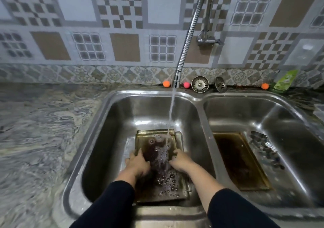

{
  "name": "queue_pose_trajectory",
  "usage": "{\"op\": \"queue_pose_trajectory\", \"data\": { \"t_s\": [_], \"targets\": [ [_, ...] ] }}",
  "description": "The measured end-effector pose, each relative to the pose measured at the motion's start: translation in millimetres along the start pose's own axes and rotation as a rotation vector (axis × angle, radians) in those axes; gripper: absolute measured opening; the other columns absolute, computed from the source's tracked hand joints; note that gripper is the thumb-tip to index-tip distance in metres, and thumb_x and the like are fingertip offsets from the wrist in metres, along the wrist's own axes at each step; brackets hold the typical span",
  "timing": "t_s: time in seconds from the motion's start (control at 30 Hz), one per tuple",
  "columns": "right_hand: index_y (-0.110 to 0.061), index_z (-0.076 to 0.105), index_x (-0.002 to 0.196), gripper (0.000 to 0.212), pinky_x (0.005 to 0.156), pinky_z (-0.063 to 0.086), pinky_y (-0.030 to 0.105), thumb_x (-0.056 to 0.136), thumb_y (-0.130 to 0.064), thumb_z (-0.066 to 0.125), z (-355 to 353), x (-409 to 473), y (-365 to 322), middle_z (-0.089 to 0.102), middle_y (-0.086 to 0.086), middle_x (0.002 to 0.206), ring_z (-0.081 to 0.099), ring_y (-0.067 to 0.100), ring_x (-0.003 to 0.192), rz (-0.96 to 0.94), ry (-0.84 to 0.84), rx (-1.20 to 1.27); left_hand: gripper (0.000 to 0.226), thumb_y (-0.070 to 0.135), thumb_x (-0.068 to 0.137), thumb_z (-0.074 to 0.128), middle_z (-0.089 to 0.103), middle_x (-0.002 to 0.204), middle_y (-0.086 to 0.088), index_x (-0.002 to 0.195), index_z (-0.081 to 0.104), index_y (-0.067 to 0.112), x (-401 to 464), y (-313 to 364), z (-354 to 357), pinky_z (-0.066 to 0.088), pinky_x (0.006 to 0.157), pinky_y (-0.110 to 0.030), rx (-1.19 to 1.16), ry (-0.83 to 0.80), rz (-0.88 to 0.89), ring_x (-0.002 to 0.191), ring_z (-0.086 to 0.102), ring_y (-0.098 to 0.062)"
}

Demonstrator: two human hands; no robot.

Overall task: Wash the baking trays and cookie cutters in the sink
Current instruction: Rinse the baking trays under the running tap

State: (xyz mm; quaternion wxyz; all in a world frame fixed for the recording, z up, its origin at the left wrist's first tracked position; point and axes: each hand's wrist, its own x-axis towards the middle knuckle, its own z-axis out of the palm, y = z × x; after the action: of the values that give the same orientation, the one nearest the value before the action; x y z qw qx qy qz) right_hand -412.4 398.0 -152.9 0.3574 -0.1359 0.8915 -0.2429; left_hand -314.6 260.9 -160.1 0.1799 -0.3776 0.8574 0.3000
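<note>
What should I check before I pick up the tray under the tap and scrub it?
1. Water running from the tap onto the tray: ok.
2. Left hand on the tray's left edge: ok.
3. Right hand on the tray's right edge: ok.
4. Firm grip on both sides: cannot tell, bubbles and blur hide the fingers.
5. Second tray waiting in the right basin: ok.
6. Scrubber or sponge within reach: not ok, none visible.

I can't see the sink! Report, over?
Both hands, left and right, on baking tray under running water. Second tray waits. Nothing blocking.
</note>
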Motion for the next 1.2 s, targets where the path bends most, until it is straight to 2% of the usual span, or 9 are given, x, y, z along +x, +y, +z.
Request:
{"op": "queue_pose_trajectory", "data": {
  "t_s": [0.13,0.23,0.33,0.4,0.5,0.67,0.8,1.0,1.2],
  "targets": [
    [-0.013,0.047,0.133,0.049,0.083,0.054,0.032,0.087,-0.021,0.06,4.8,5.2,-6.6,0.044,0.011,0.138,0.057,0.026,0.11,0.101,0.058,0.019,0.07,0.037,0.097,0.046,0.012,0.16,-0.013,0.155,0.013,0.016,2.5,-4.4,-0.3,0.025,0.117,-0.041,-0.008,-0.03,-0.012,0.142,0.024,-0.036],
    [-0.012,0.057,0.114,0.026,0.046,0.041,0.022,0.093,-0.026,0.053,0.9,-0.2,-17.9,0.059,0.005,0.091,0.051,0.013,0.062,0.122,0.022,0.211,0.073,0.042,0.089,0.047,0.024,0.156,-0.015,0.153,0.02,0.019,2.3,-2.7,-2.9,0.03,0.114,-0.045,-0.093,-0.079,-0.011,0.138,0.032,-0.038],
    [-0.014,0.059,0.112,0.022,0.054,0.04,0.022,0.095,-0.024,0.049,-1.7,-2.9,-31.8,0.057,-0.001,0.079,0.05,0.011,0.062,0.04,0.003,0.282,0.084,0.051,0.069,0.045,0.045,0.145,-0.013,0.146,0.035,0.021,18.8,-8.8,3.6,0.037,0.108,-0.046,-0.138,-0.097,0.003,0.128,0.046,-0.035],
    [-0.023,0.055,0.12,0.03,0.076,0.049,0.027,0.09,-0.023,0.051,1.8,-3.1,-38.8,0.057,0.0,0.112,0.057,0.015,0.093,0.001,0.077,0.156,0.081,0.049,0.07,0.043,0.048,0.143,-0.013,0.146,0.036,0.022,12.7,-7.5,0.4,0.039,0.107,-0.045,-0.161,-0.095,0.002,0.125,0.049,-0.034],
    [-0.036,0.043,0.135,0.054,0.11,0.034,0.046,0.085,-0.018,0.053,9.8,1.2,-30.5,0.022,0.005,0.153,0.024,0.033,0.138,0.082,0.109,-0.007,0.064,0.039,0.088,0.044,0.041,0.147,-0.017,0.149,0.031,0.021,-7.2,-0.8,-8.2,0.036,0.11,-0.045,-0.173,-0.086,0.013,0.13,0.044,-0.037],
    [-0.023,0.038,0.143,0.064,0.107,0.039,0.044,0.085,-0.033,0.063,16.4,6.3,-6.1,0.025,0.008,0.152,0.034,0.033,0.135,0.169,0.029,0.014,0.066,0.037,0.089,0.043,0.033,0.152,-0.016,0.151,0.026,0.023,-7.8,4.0,-5.3,0.034,0.111,-0.046,-0.138,-0.045,-0.016,0.134,0.038,-0.038],
    [-0.019,0.039,0.143,0.062,0.1,0.045,0.035,0.086,-0.025,0.061,12.4,4.8,-1.9,0.041,0.006,0.146,0.047,0.026,0.126,0.161,0.045,0.115,0.07,0.043,0.088,0.042,0.033,0.154,-0.012,0.152,0.023,0.024,-9.3,13.2,-8.4,0.029,0.113,-0.045,-0.107,-0.031,-0.045,0.138,0.033,-0.036],
    [-0.013,0.064,0.11,0.027,0.069,0.049,0.026,0.09,-0.028,0.055,-3.1,-4.4,-9.8,0.068,0.006,0.101,0.065,0.018,0.09,0.118,0.101,0.394,0.064,0.045,0.09,0.043,0.038,0.149,-0.011,0.148,0.032,0.022,-9.4,8.5,-16.4,0.036,0.103,-0.039,-0.035,-0.005,-0.045,0.132,0.038,-0.035],
    [-0.03,0.051,0.134,0.038,0.103,0.035,0.033,0.097,-0.038,0.047,-14.1,-18.1,-16.1,0.046,-0.004,0.143,0.043,0.02,0.13,-0.132,0.168,0.51,0.064,0.053,0.092,0.039,0.028,0.155,-0.01,0.15,0.029,0.028,-23.5,15.0,-12.9,0.031,0.108,-0.041,-0.007,-0.005,-0.021,0.137,0.031,-0.037]
  ]
}}
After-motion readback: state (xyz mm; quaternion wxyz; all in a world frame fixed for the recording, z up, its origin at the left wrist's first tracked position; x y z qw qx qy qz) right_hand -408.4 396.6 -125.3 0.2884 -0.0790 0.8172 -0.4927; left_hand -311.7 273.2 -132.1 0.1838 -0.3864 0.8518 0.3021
